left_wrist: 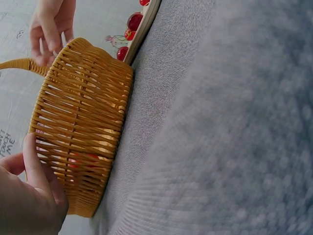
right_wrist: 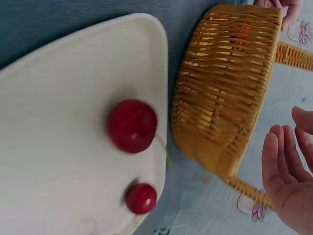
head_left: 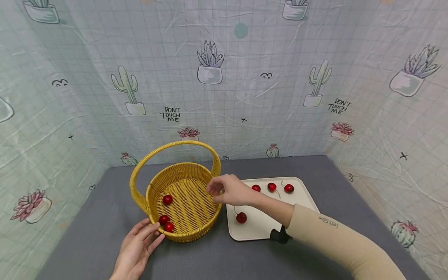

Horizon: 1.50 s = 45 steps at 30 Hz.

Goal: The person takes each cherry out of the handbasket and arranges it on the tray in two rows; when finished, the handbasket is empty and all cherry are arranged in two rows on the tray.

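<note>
A yellow woven basket point(head_left: 189, 235) with a tall arched handle stands on the table, three red cherries point(head_left: 167, 199) lying in its left part. My left hand point(head_left: 135, 249) holds the basket's front left rim, some fingers over the edge and others along the outer wall. Above the basket's right rim hovers my right hand point(head_left: 229, 189), fingers loosely bent; nothing shows between them in the right wrist view. To the right, a cream tray point(head_left: 259, 229) carries several cherries, among them a dark red cherry point(head_left: 241, 217) near its left edge.
Grey cloth covers the table point(head_left: 203, 264). The right forearm in a beige sleeve point(head_left: 336, 237) passes over the tray and hides part of it. Behind and at both sides hangs a curtain point(head_left: 241, 97) printed with cacti.
</note>
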Each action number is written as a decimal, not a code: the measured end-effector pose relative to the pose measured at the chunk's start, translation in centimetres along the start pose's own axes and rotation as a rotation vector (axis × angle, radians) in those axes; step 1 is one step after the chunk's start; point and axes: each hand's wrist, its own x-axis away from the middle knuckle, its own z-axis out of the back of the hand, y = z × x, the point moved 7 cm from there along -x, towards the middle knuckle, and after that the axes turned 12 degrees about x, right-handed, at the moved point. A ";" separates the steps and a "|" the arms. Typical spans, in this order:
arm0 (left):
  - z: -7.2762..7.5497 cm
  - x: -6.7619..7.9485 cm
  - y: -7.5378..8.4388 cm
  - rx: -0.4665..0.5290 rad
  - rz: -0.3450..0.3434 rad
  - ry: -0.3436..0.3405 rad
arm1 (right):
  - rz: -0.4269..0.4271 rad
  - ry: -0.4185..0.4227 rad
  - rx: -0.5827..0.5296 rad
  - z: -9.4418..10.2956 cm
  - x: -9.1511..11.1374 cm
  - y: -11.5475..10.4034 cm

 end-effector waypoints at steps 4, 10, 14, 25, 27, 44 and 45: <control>-0.1 -0.1 0.0 0.003 -0.002 0.000 | 0.037 -0.016 0.017 -1.0 -1.9 -0.6; -0.1 -0.2 -0.1 0.002 0.000 0.005 | 0.045 -0.040 0.026 -2.7 -4.3 -0.6; 0.1 -0.2 -0.1 -0.006 -0.001 0.011 | 0.033 -0.060 0.019 -3.6 -5.8 -0.8; 0.0 -0.1 0.0 0.005 -0.008 0.007 | -0.045 -0.064 -0.018 -6.8 -9.1 -0.5; 0.0 -0.1 -0.1 0.005 -0.008 0.008 | -0.057 -0.060 -0.028 -7.2 -9.5 -0.6; -0.1 -0.1 -0.1 0.004 0.004 0.006 | -0.233 -0.060 0.058 -10.6 -12.0 -0.5; 0.0 -0.1 -0.1 0.003 0.004 0.007 | -0.244 -0.060 0.073 -10.8 -12.1 -0.5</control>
